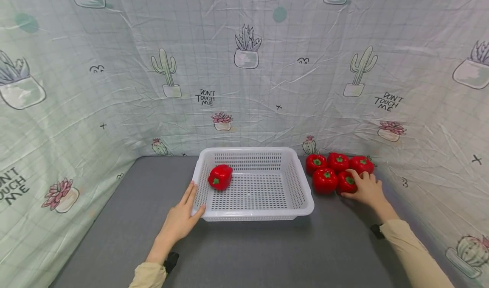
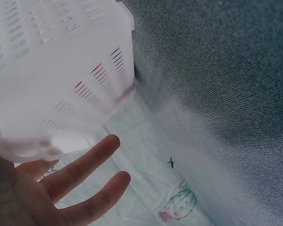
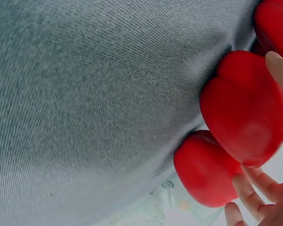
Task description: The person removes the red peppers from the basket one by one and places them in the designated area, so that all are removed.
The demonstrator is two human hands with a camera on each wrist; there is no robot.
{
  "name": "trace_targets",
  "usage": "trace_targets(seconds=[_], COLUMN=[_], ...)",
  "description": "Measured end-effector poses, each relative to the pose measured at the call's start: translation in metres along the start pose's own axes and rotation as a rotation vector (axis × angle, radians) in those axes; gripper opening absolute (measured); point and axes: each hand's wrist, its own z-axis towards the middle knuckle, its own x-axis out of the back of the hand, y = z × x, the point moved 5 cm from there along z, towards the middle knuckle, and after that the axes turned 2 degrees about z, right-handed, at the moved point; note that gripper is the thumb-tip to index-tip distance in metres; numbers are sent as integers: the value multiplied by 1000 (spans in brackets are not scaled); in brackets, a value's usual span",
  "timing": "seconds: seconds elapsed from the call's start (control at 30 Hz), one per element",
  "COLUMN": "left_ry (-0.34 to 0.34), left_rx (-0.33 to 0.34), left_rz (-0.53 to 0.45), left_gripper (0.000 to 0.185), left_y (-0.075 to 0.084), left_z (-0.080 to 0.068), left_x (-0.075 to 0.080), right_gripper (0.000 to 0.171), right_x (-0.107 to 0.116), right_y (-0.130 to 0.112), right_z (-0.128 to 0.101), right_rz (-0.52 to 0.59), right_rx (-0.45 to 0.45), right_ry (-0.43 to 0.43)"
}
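Observation:
A white plastic basket (image 1: 252, 213) with slotted walls sits on the grey table. One red bell pepper (image 1: 220, 177) lies in its left part. My left hand (image 1: 179, 222) rests against the basket's left rim, and the left wrist view shows its fingers (image 2: 87, 165) stretched out beside the slotted wall. Over on the right, my right hand (image 1: 368, 189) has thumb and fingers on either side of a red bell pepper (image 1: 345, 182), the front right one of a group. In the right wrist view that pepper (image 3: 247, 108) lies between thumb and fingertips, low at the table.
Right of the basket, more red bell peppers stand close together, among them a front left one (image 1: 324, 180), a back left one (image 1: 316, 163), a back middle one (image 1: 338, 162) and a back right one (image 1: 361, 164). A plant-print cloth (image 1: 267, 88) hangs behind and at both sides.

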Motion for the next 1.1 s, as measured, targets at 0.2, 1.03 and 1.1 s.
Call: trace_targets(seconds=[0.2, 1.03, 1.1], left_ry=[-3, 0, 0], left_rx=[-4, -4, -2], left_rz=[-7, -16, -12], left_gripper=[72, 71, 71], left_y=[1, 0, 0], left_z=[0, 0, 0], left_x=[-1, 1, 1], right_gripper=[75, 32, 29], right_x=[13, 67, 70], right_y=[-8, -189, -203], right_z=[-6, 12, 12], right_rz=[-18, 133, 136], right_rx=[55, 486, 519], right_ry=[65, 206, 205])
